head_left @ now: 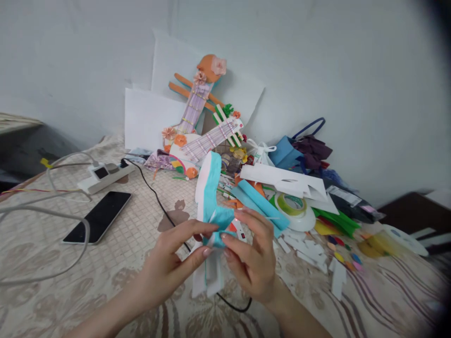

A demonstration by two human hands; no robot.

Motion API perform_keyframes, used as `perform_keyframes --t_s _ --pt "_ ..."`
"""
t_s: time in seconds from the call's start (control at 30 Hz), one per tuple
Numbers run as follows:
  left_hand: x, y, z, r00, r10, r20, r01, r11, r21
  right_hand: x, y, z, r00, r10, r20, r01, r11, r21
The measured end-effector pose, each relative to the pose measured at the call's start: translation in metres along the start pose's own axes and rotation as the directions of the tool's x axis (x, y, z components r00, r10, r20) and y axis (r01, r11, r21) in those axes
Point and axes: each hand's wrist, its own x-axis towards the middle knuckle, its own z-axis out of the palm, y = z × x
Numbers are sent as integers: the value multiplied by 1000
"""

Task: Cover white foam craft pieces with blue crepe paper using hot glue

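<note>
A white shape faced with turquoise crepe paper (212, 183) stands upright in front of me. Around its lower part, my left hand (179, 253) pinches the loose turquoise paper between thumb and fingers. From the other side, my right hand (252, 251) grips a fold of the same paper with its fingertips. White strips (207, 277) hang below the hands. Partly hidden behind my right fingers is a red and white object (238, 229) with a small dark switch. A thin pale stick (272, 218) shows beside the right fingers; whether it is held I cannot tell.
To the left lie a phone (100, 217), a power strip (105, 178) and looping cables. Two paper-flowered instrument models (197, 101) lean at the back. On the right are tape rolls (291, 204), turquoise paper (260, 204), white card (282, 180) and scraps (306, 251).
</note>
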Motion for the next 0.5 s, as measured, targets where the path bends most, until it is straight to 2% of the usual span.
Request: perform_keyframes --t_s 0.2,0.3,0.4,0.5 --pt "5 6 1 997 52 -51 -49 997 67 0 0 -2 997 65 42 -67 996 65" --pt "5 7 2 996 68 -51 -63 993 101 2 3 -2 987 151 64 -158 976 148" --pt "5 4 2 997 63 -49 -58 993 101 2 8 -1 970 226 93 -239 959 155" --pt "7 0 1 992 43 -120 -34 997 75 3 11 0 969 226 98 -239 958 159"
